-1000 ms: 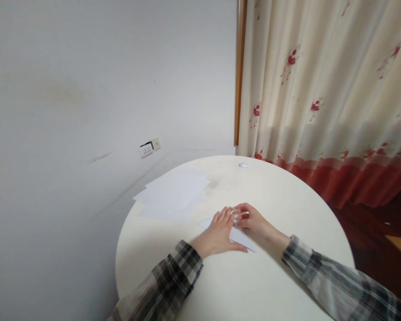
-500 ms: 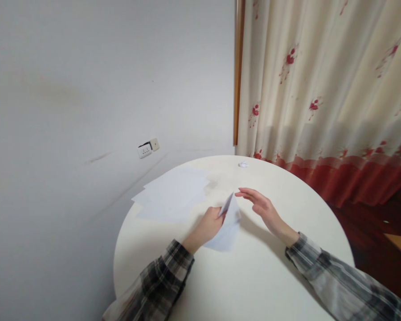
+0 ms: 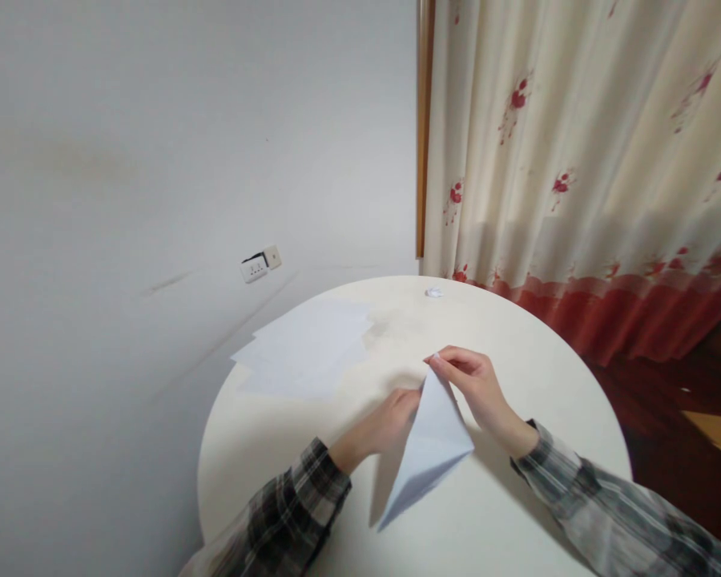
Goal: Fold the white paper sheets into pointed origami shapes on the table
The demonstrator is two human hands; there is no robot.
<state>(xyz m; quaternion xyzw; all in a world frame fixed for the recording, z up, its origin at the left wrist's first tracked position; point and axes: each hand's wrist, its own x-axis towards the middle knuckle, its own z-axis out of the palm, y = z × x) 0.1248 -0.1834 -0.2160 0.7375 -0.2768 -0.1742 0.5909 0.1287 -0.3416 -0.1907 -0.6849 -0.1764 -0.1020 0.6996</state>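
Note:
A folded sheet of white paper [image 3: 431,437] hangs in a pointed, triangular shape above the round table, its lower edge spread apart. My right hand [image 3: 472,381] pinches its top tip between thumb and fingers. Against the paper's left edge is my left hand [image 3: 393,421], closed, with its fingertips hidden behind the sheet; it appears to grip that side.
Several loose white sheets [image 3: 306,349] overlap on the left of the round white table [image 3: 553,385]. A small crumpled piece of paper [image 3: 434,292] lies near the far edge. A wall with a socket [image 3: 254,269] and a curtain [image 3: 553,160] stand behind.
My right hand has closed on the paper's tip, where before its fingers were stretched out beside it. The paper has turned and its folded face now shows wider, toward me.

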